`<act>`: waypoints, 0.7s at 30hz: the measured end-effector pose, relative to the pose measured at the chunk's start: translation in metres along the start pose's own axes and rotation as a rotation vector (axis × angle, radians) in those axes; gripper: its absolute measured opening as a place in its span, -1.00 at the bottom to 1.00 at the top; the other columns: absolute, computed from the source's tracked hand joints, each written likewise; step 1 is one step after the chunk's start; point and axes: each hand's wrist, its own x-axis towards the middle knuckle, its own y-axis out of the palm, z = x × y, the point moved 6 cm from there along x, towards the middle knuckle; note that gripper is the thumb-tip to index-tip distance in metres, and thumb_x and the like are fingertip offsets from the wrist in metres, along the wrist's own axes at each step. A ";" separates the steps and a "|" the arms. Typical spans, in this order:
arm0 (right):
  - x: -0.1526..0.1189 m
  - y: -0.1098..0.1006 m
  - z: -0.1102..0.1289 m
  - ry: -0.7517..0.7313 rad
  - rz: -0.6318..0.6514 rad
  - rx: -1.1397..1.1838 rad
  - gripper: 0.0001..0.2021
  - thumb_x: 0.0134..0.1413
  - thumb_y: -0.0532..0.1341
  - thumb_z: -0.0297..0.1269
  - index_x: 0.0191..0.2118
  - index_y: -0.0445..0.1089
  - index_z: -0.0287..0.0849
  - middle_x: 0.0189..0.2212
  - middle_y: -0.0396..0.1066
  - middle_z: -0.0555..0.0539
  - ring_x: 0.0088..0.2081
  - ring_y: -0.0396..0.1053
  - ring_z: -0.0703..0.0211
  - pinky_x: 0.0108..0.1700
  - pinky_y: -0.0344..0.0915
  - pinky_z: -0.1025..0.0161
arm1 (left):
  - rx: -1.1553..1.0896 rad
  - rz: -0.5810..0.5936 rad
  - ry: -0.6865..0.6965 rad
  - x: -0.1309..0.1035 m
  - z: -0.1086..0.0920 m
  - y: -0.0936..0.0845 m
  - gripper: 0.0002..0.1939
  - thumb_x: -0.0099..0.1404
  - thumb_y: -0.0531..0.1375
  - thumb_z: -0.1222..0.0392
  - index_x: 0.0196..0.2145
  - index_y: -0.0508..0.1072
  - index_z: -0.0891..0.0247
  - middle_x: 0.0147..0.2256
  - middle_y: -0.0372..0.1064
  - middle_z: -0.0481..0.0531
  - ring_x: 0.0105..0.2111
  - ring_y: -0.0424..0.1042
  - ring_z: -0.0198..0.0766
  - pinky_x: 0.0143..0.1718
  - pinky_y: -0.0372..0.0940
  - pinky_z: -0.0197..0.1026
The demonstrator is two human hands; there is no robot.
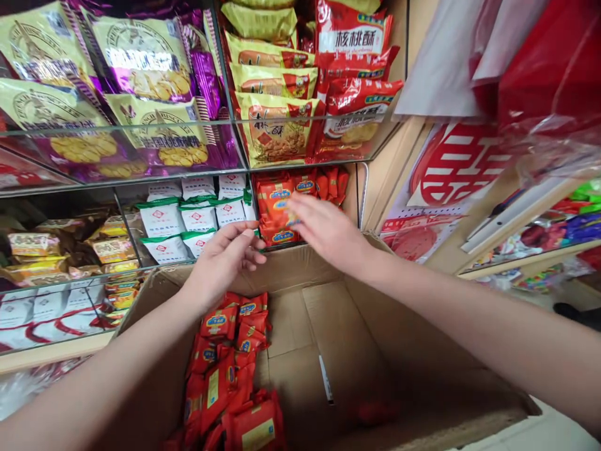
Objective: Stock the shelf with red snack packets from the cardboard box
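My right hand (328, 237) reaches to the lower shelf, its fingers stretched out against the red snack packets (284, 237) stacked there. Its fingertips and the packet beside them are blurred, and its thumb is hidden. Above the box's far edge is my left hand (230, 254), fingers apart and loosely curled, with nothing seen in them. Below both hands stands an open cardboard box (300, 266). More red packets (218, 322) lie heaped along its left side, and a blurred red shape (375, 410) is in shadow at the bottom right.
White-and-green packets (162, 219) fill the compartment left of the red ones. A glass shelf edge (188, 123) runs above, fronting yellow biscuit packets (159, 138) and red walnut shortbread packets (352, 119). Red decorations (460, 163) and plastic bags (554, 88) hang at right.
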 end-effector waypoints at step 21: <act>0.040 0.036 -0.047 0.060 -0.152 -0.129 -0.79 0.17 -0.08 -0.37 -0.24 0.29 -0.14 0.00 0.25 -0.14 0.03 0.18 0.10 0.02 0.12 0.07 | 0.966 0.327 0.794 -0.021 -0.016 0.034 -0.70 0.24 0.00 0.28 -0.08 0.35 0.32 -0.06 0.28 0.17 -0.04 0.25 -0.19 -0.01 0.17 -0.10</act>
